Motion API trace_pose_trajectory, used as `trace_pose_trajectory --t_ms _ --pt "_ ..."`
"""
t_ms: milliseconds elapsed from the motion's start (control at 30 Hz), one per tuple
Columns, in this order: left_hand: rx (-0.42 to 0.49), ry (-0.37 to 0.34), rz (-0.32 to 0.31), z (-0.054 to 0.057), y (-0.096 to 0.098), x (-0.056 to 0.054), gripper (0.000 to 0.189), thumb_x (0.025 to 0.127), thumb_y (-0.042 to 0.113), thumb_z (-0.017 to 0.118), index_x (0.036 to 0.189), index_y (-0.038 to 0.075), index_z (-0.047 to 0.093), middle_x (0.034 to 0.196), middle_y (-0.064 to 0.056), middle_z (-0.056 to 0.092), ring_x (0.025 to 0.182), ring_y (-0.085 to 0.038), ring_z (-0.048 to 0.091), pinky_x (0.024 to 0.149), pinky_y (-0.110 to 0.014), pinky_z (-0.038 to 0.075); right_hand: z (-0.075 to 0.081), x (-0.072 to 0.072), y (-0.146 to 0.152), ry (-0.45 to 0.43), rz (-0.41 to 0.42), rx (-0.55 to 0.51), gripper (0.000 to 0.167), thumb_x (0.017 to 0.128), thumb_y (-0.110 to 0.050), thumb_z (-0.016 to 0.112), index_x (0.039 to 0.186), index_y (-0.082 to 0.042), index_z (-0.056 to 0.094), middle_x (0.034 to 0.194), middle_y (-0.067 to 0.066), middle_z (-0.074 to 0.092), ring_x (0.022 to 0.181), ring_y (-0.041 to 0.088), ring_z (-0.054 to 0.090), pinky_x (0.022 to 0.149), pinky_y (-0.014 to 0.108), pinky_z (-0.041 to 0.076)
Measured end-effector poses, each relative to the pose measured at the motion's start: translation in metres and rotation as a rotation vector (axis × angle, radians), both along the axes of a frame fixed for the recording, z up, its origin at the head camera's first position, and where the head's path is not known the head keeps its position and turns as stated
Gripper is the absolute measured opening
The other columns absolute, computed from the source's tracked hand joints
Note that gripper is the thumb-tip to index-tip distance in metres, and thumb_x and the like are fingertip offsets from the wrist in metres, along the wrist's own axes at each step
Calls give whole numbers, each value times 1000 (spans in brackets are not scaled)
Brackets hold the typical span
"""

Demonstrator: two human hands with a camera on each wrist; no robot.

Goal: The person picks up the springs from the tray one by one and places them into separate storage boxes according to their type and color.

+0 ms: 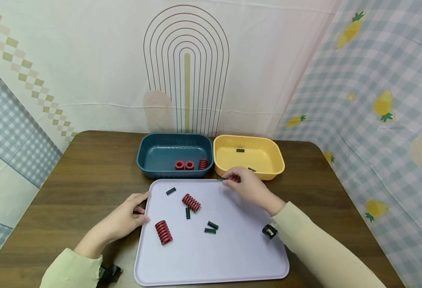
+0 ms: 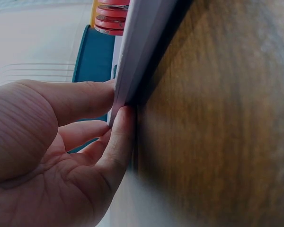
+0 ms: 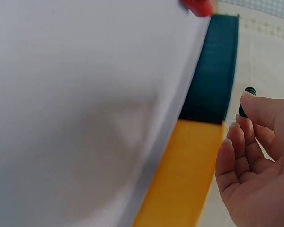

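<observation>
My right hand (image 1: 246,185) pinches a small dark green spring (image 3: 250,90) between thumb and fingertips, over the tray's far edge by the yellow bin (image 1: 268,175). At the left side of the lilac tray (image 1: 239,256), my left hand (image 1: 126,216) holds the rim, thumb against it and one finger at the underside. Two large red springs (image 1: 163,232) lie on the tray. Several small dark springs (image 1: 210,231) are scattered there too, one beside the upper red spring (image 1: 191,203) and one near the far left corner.
A dark blue bin (image 1: 153,174) with three red springs (image 1: 203,164) stands behind the tray, touching the yellow bin. Small dark springs (image 1: 240,151) lie in the yellow bin. Brown wooden table (image 1: 88,176) surrounds the tray; patterned cloth (image 1: 106,80) hangs behind.
</observation>
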State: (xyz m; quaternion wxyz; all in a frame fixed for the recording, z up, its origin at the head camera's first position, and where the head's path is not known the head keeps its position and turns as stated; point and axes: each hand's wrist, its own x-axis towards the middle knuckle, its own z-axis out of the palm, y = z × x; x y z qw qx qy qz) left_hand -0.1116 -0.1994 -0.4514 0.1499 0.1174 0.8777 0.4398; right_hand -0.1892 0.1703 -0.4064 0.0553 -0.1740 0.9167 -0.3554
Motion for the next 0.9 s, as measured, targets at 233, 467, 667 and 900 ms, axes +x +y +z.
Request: trace_pose_trajectory --t_ms 233,467,667,900 --pt "0 -4 6 0 0 0 71 88 2 68 148 -3 32 136 -18 40 100 -22 54 78 -28 50 10 -15 21 58 -68 -26 9 91 -21 70 98 -16 70 90 -2 64 80 17 56 70 35 48" --pt "4 -7 3 0 0 1 70 88 2 68 148 -4 32 137 -19 40 100 -22 54 78 -28 50 5 -28 44 85 -160 11 17 95 -27 64 104 -14 69 89 -2 65 80 18 57 67 35 47" --pt "-8 -7 7 1 1 0 70 88 2 68 148 -3 32 137 -19 40 100 -22 55 79 -28 50 -2 -34 55 117 -191 45 18 96 -25 62 106 -11 69 89 1 62 82 19 57 70 37 48" --pt "-16 -9 5 1 1 0 70 88 2 68 148 -3 32 137 -19 40 100 -22 54 78 -28 50 -7 -36 59 134 -195 62 18 96 -25 62 105 -12 69 91 0 63 83 19 57 69 36 48"
